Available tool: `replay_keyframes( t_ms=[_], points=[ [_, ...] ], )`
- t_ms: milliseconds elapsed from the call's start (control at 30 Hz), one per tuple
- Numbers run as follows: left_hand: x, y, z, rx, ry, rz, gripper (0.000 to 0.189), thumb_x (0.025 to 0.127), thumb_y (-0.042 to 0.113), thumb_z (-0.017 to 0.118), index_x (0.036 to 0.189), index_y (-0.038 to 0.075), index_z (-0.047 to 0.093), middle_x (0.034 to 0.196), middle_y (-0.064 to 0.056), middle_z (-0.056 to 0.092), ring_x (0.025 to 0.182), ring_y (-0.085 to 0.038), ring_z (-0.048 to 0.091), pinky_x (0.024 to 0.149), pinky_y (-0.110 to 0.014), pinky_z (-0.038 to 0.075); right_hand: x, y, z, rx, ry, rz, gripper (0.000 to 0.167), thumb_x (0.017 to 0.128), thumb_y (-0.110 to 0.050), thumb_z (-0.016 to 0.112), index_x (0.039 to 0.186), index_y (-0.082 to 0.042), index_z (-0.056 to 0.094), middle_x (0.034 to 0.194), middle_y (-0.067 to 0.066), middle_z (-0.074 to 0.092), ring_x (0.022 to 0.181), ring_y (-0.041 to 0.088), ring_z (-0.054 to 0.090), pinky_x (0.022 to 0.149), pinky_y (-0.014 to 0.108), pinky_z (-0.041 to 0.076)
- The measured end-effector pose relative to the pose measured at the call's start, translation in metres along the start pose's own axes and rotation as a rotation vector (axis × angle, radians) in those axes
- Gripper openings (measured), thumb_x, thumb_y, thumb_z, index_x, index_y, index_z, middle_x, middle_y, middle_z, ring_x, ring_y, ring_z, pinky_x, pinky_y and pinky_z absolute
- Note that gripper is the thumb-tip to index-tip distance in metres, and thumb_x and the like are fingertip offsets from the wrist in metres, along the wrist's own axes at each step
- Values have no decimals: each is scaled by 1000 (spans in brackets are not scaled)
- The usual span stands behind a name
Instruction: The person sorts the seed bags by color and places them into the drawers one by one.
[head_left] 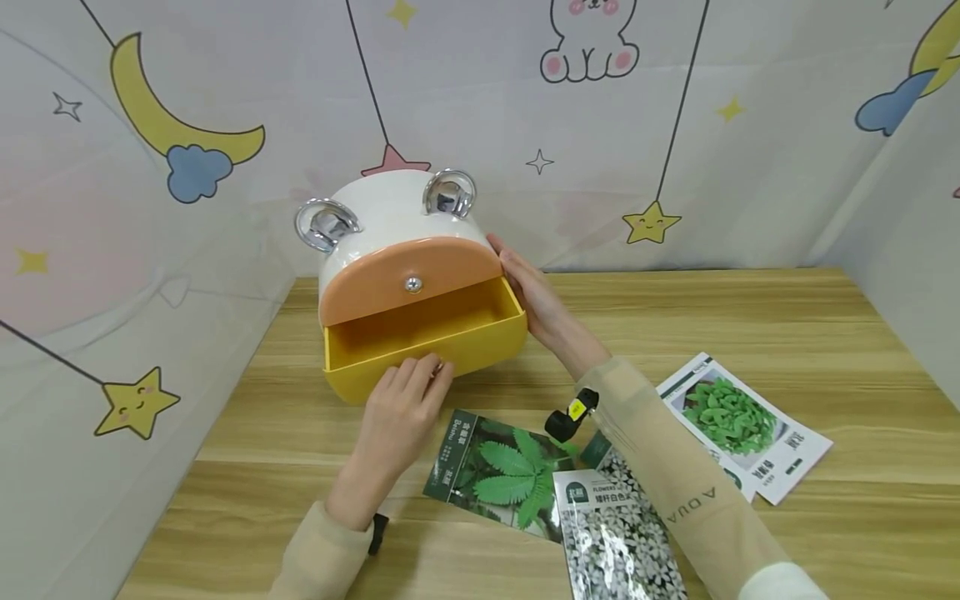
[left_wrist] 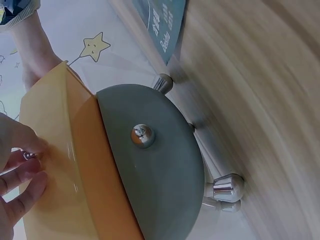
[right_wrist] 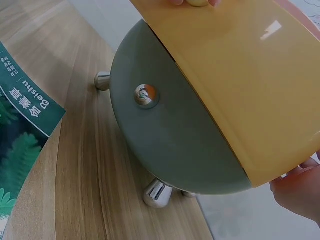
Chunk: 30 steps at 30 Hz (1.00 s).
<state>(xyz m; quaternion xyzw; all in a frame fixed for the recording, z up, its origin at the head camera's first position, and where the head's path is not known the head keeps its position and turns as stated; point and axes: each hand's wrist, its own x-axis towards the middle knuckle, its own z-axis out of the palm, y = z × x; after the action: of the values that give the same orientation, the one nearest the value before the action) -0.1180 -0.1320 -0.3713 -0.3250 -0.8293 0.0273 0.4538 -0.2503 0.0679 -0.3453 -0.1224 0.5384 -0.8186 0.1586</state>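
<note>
A white rounded storage box [head_left: 393,204] with silver ear-shaped rings stands at the back left of the table in the head view. Its yellow drawer [head_left: 480,343] is pulled out, and the inside that shows is bare. My left hand [head_left: 402,412] pinches the drawer's small metal knob [left_wrist: 30,155]. Against the box's right side rests my right hand [head_left: 536,293], its fingers extended and partly hidden behind it. An orange drawer [head_left: 367,290] above is closed. Below, both wrist views show a closed grey-green drawer [left_wrist: 155,185] with a round silver knob [right_wrist: 146,96].
Several picture packets lie on the wooden table [head_left: 847,358]: one with green fern-like leaves [head_left: 498,471], one with white flowers [head_left: 618,542], and one with leafy greens [head_left: 738,421] beyond my right sleeve. Silver feet [right_wrist: 158,194] raise the box. A patterned cloth [head_left: 510,217] hangs behind.
</note>
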Motion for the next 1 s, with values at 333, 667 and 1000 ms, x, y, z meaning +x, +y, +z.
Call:
replay_keyframes(
  t_ms=[333,667,1000],
  points=[
    [-2,4,-5,1,6,19,31,101,4,41,99,3,72,98,-11,67,80,-24,61,63,-28,50,-1,0,-1,4,-9,5,49,105,-32,32,153,-24,26,161,-6,21,149,12,19,124,37,15],
    [-5,8,-9,-11,16,30,30,101,7,42,99,3,72,95,-10,68,79,-23,61,62,-27,49,-1,0,0,0,-4,11,49,105,-33,33,153,-24,27,161,-6,21,149,13,19,124,38,15],
    [-5,12,-14,-6,22,60,27,99,4,44,98,3,71,94,-9,67,77,-22,60,61,-27,47,1,1,-1,-17,-3,9,49,105,-33,31,153,-24,27,161,-6,21,148,13,20,123,37,16]
  ],
)
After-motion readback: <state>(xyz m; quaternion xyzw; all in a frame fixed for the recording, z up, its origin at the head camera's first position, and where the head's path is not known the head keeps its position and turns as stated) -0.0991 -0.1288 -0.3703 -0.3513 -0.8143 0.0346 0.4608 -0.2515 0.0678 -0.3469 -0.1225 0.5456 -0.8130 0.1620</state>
